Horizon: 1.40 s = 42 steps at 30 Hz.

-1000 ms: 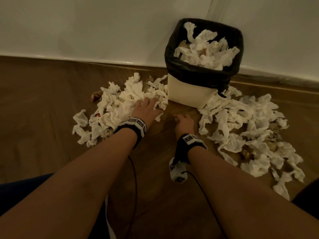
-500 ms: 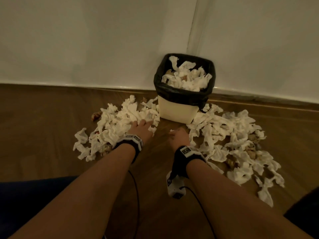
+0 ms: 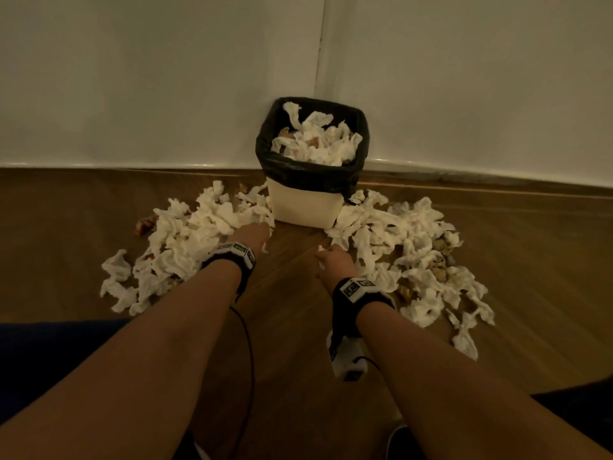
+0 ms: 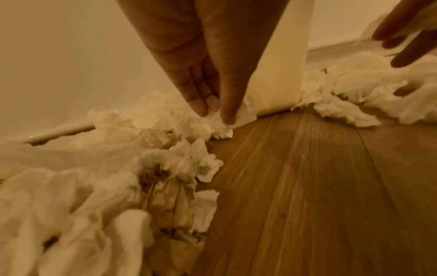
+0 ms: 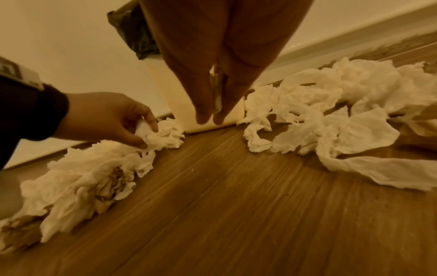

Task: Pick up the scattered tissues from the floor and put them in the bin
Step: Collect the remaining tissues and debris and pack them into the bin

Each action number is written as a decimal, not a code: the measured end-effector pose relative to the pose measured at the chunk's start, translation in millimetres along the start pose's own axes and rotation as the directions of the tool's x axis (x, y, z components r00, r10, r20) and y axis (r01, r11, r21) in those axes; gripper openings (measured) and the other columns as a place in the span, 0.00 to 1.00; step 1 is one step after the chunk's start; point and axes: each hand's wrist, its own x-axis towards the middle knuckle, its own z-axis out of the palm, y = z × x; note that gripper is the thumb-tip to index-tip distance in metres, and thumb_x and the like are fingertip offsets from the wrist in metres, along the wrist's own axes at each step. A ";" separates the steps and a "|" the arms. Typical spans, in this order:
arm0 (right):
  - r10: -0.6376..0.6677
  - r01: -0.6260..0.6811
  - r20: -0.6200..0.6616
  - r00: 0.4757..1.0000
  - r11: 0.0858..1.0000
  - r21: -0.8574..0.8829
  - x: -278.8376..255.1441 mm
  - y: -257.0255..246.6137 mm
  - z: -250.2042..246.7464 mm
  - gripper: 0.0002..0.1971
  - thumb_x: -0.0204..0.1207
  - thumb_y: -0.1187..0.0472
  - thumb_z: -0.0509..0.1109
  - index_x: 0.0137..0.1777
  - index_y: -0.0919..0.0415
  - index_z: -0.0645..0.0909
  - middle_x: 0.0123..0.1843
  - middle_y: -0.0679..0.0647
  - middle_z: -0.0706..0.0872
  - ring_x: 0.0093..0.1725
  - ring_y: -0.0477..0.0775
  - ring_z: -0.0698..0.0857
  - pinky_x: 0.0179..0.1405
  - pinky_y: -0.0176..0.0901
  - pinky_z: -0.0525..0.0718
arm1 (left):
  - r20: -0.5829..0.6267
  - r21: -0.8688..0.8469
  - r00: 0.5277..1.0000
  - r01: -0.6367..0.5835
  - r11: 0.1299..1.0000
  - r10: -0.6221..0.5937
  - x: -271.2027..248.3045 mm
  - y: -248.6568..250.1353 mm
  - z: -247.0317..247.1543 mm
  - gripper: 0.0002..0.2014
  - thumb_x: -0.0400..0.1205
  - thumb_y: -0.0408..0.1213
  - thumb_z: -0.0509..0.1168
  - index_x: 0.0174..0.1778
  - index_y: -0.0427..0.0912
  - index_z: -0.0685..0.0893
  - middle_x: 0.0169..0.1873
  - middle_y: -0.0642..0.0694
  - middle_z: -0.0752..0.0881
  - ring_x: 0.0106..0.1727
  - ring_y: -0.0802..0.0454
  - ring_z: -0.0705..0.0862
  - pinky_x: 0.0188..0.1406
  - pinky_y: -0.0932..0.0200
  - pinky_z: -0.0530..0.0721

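A cream bin (image 3: 304, 209) with a black liner stands in the wall corner, heaped with white tissues. Crumpled tissues lie in a left pile (image 3: 185, 240) and a right pile (image 3: 398, 247) on the wooden floor. My left hand (image 4: 215, 116) is at the near edge of the left pile beside the bin's base, and its thumb and fingers pinch a crumpled tissue (image 4: 220, 127). My right hand (image 5: 210, 117) hovers in front of the bin, just left of the right pile. Its straight fingers are pressed together on a small tissue scrap (image 5: 216, 93).
White walls and a skirting board (image 3: 464, 174) run right behind the bin. A bare strip of floor (image 3: 292, 293) lies between the two piles. Some brown-stained tissues (image 3: 438, 260) sit in the right pile. Cables trail from my wrist cameras.
My left hand lay flat on the pile with fingers spread; its fingers have now closed on a tissue. My right hand has drawn back slightly with a scrap. The head view has pulled back.
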 end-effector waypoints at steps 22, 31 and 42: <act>-0.022 0.188 -0.434 0.901 0.920 0.343 -133.9 -37.8 -166.1 0.15 0.80 0.70 0.59 0.61 0.61 0.82 0.66 0.62 0.81 0.58 0.57 0.82 0.48 0.39 0.80 | -0.512 -0.179 0.856 -0.181 0.967 0.066 -172.8 44.9 -194.7 0.15 0.77 0.39 0.68 0.59 0.48 0.77 0.60 0.44 0.69 0.47 0.45 0.77 0.44 0.55 0.77; -0.123 0.292 -0.467 0.876 0.905 0.309 -152.8 -56.4 -232.2 0.20 0.80 0.74 0.60 0.72 0.64 0.73 0.68 0.66 0.78 0.60 0.63 0.84 0.61 0.51 0.83 | -0.539 -0.003 0.808 -0.284 0.959 0.237 -199.0 80.4 -249.6 0.26 0.78 0.17 0.56 0.70 0.41 0.73 0.66 0.37 0.76 0.64 0.43 0.77 0.61 0.55 0.75; -0.203 0.395 -0.589 0.782 0.893 0.217 -101.3 -67.2 -242.4 0.16 0.74 0.66 0.71 0.61 0.58 0.80 0.56 0.58 0.85 0.49 0.52 0.81 0.43 0.34 0.73 | -0.632 0.032 0.736 -0.287 0.957 0.242 -150.9 94.0 -253.7 0.10 0.83 0.42 0.58 0.58 0.45 0.71 0.46 0.50 0.78 0.45 0.48 0.77 0.48 0.53 0.70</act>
